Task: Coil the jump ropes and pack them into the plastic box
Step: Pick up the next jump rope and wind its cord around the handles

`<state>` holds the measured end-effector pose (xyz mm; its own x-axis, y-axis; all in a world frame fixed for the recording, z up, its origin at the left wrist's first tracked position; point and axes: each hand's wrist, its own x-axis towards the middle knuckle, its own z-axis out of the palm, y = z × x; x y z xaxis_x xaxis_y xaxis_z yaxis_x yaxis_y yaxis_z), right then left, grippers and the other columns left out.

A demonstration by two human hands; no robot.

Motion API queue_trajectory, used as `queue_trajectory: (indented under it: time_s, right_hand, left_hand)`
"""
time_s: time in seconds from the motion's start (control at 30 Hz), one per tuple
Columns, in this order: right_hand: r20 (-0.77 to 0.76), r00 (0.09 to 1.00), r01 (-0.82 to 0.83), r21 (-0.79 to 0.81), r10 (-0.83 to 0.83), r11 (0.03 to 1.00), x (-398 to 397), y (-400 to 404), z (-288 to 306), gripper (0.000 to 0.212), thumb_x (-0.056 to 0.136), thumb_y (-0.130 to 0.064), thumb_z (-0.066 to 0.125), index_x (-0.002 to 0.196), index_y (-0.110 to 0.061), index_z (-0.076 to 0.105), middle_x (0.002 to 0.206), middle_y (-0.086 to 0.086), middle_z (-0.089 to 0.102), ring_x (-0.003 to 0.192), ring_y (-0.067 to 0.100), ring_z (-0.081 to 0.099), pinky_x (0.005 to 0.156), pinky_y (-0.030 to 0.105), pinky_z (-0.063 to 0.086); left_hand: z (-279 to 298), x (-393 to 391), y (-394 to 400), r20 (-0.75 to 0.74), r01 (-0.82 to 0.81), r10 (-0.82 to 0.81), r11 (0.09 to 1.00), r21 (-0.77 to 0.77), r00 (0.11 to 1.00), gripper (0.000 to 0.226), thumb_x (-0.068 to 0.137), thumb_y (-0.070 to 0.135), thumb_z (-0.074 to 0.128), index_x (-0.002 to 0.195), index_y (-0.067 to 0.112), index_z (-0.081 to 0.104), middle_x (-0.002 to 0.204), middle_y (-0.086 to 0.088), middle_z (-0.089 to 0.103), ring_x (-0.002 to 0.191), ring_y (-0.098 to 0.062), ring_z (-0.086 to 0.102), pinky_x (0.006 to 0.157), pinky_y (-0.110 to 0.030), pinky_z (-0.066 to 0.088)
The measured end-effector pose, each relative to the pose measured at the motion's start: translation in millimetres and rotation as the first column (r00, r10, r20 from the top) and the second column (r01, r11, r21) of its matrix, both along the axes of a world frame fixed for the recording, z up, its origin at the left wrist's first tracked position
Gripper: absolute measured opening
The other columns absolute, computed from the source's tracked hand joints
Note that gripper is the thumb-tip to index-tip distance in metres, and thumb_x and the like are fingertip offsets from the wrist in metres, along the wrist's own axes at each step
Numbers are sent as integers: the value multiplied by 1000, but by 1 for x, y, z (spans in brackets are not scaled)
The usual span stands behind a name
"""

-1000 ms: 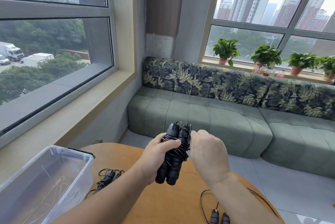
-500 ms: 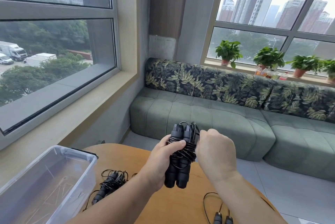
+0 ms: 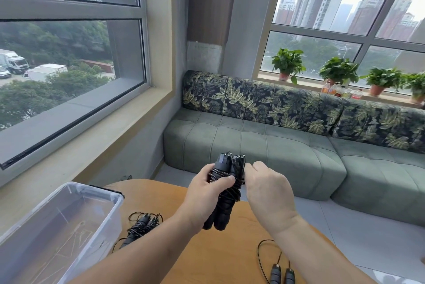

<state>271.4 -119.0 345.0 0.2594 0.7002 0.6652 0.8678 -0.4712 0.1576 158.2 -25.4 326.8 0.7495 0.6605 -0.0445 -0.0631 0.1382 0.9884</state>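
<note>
Item one: we record a black jump rope (image 3: 224,194), its two handles held side by side and its cord wound round them, raised above the table (image 3: 213,258) with the handle tops pointing up and away. The left hand (image 3: 204,198) grasps this bundle about its middle, thumb laid across the windings. The right hand (image 3: 268,191) sits just beside it on the right, fingers curled in against the cord near the handle tops; we judge it to be pinching the cord, though the fingertips are hidden behind the hand. Item two: a second jump rope (image 3: 140,226), wound loosely, lies on the table below and to the left of the left hand, between that forearm and the box. Item three: a third jump rope (image 3: 279,272), uncoiled, lies on the table below the right hand, under the right forearm, with its two handles at the lower edge of view and a thin loop of cord above them. Item four: the plastic box (image 3: 69,194), clear-walled and without a lid on it, stands well to the left of the left hand at the table's edge; we see no rope in it, only the wood grain through its base. Beyond the hands we note a green sofa (image 3: 264,143) and potted plants (image 3: 338,72) on the sill.
</note>
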Motion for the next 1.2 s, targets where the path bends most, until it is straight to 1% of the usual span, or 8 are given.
queue_trajectory:
  time_s: [0.1,0.23,0.4,0.57,0.77,0.9,1.0,1.2]
  right_hand:
    - [-109,991,74,-38,-78,996,-4,2,3,35,38,9,69,53,-14,47,49,2,37,29,19,31,38,20,11]
    - [-177,975,125,-74,-137,989,-5,6,5,46,29,1,83,48,-14,44,55,-2,22,26,23,38,48,16,-4]
    - [-163,970,163,-111,-180,980,-9,8,4,46,25,-1,85,46,-15,46,47,2,40,27,22,39,43,17,10]
    - [-130,977,153,-108,-167,982,-10,9,-2,47,25,-2,86,47,-16,47,47,2,40,27,20,39,41,18,15]
    - [-148,975,150,-117,-167,982,-14,9,-11,47,24,-3,87,45,-16,46,46,2,40,26,21,40,40,19,16]
    - [-188,963,176,-112,-195,978,-16,11,-14,47,25,0,86,41,-15,45,43,2,40,24,22,39,40,19,14]
    - [-193,964,167,-112,-186,980,-17,13,-13,47,24,-1,86,40,-15,45,43,2,38,24,22,39,39,19,15]
    - [-183,973,127,-87,-141,988,-21,14,-8,50,22,-1,84,39,-19,41,56,-3,17,23,21,37,41,18,14]
  left_hand:
    - [1,0,-3,-17,-10,10,1000,5,1000,29,74,34,69,102,28,67,92,-12,73,75,-27,69,69,-53,57]
    - [2,1,-8,-29,-24,24,1000,0,999,25,75,36,67,100,28,66,89,-13,74,70,-25,68,63,-47,57]
    - [5,1,-9,-101,-53,54,999,15,993,25,91,47,60,97,23,63,83,-10,75,55,-22,62,44,-30,45]
    - [8,4,-6,-166,-100,90,994,-49,982,30,90,43,60,94,14,66,79,-8,74,63,-21,68,69,-40,56]
    - [0,3,-1,-214,-90,56,984,-156,975,34,81,46,73,91,13,69,87,-15,74,65,-28,68,67,-45,58]
    - [2,-1,-3,-158,-59,33,985,-165,987,36,83,40,76,93,7,67,74,-11,72,58,-25,67,57,-31,51]
    - [4,-3,-3,-144,-62,34,979,-194,989,33,87,37,72,96,6,66,75,-13,72,59,-26,67,56,-31,52]
    - [3,-2,-1,-194,-75,33,974,-214,981,29,87,35,70,98,8,68,85,-17,74,64,-29,69,64,-38,56]
